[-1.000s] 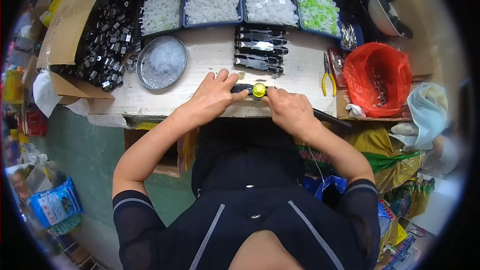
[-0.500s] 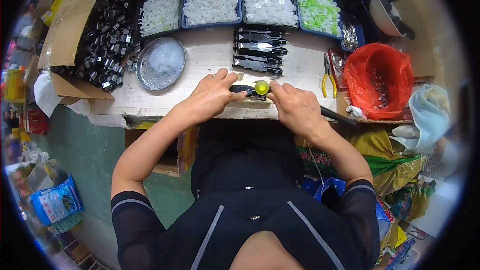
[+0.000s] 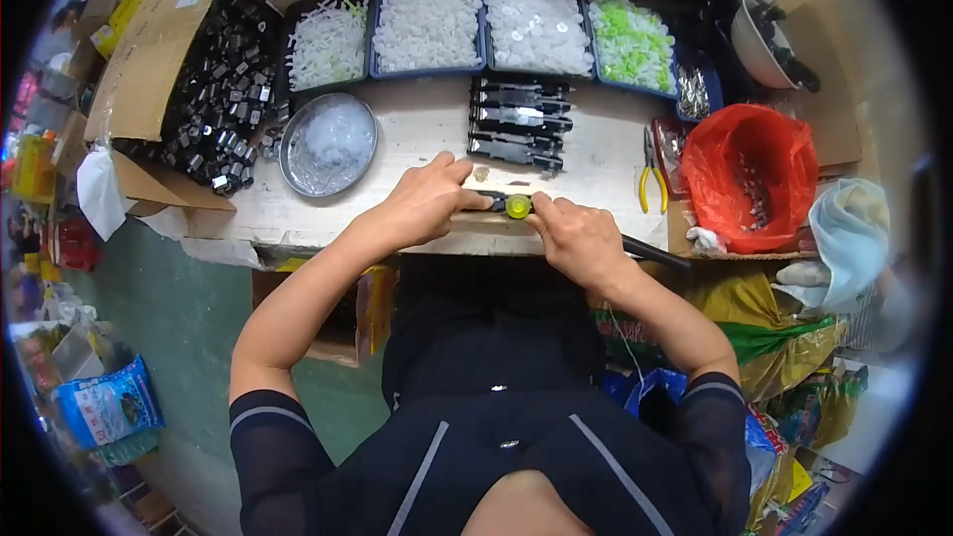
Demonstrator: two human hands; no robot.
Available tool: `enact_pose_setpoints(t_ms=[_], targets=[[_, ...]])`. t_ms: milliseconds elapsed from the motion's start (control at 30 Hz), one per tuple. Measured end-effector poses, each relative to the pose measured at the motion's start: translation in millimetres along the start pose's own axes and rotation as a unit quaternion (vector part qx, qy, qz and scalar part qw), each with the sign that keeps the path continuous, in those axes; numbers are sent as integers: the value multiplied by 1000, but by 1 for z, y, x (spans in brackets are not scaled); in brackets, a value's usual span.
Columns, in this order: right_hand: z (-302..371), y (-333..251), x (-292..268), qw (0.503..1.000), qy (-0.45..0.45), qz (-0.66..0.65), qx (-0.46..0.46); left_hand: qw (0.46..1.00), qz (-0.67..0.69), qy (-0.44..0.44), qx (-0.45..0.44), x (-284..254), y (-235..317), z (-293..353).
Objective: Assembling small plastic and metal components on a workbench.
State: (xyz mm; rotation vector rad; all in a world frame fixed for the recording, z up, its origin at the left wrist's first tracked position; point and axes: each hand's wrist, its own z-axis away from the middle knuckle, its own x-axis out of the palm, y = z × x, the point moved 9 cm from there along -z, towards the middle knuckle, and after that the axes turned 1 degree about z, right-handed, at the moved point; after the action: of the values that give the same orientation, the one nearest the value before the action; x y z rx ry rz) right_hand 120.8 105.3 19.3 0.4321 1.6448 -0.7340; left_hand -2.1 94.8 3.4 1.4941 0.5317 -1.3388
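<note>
My left hand (image 3: 429, 202) presses its thumb and fingertips on one end of a slim black part (image 3: 485, 200) at the front edge of the bench. My right hand (image 3: 579, 240) is wrapped round a mallet with a round yellow-green head (image 3: 517, 206); its black handle (image 3: 655, 254) sticks out to the right beyond the fist. The mallet head sits over the black part and hides some of it. Just behind, several similar black assemblies (image 3: 516, 147) lie stacked in a row on the white bench (image 3: 417, 129).
Trays of small white pieces (image 3: 429, 25) and green-and-white pieces (image 3: 630, 35) line the back. On the left are a carton (image 3: 134, 79) of black parts and a round metal dish (image 3: 328, 184). Yellow-handled pliers (image 3: 652, 184) and a red bag (image 3: 695, 189) are on the right.
The whole view has shifted slightly, with the bench lower in the picture. The mallet head now appears flatter and lower over the black part. Both hands keep their holds.
</note>
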Motion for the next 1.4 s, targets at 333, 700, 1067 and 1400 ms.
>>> enact_pose_setpoints(t_ms=[333,700,1067,1400], targets=[[-15,-30,-37,968,190,-133,-93,979,153,70,-114,-12,-25,0],[-77,-10,9,987,-128,-76,57,932,128,328,-82,-1,-16,46],[-77,-47,-16,984,49,-171,-2,849,169,475,-161,1,-30,100],[-14,42,-34,981,139,-80,109,935,48,350,-19,0,2,45]])
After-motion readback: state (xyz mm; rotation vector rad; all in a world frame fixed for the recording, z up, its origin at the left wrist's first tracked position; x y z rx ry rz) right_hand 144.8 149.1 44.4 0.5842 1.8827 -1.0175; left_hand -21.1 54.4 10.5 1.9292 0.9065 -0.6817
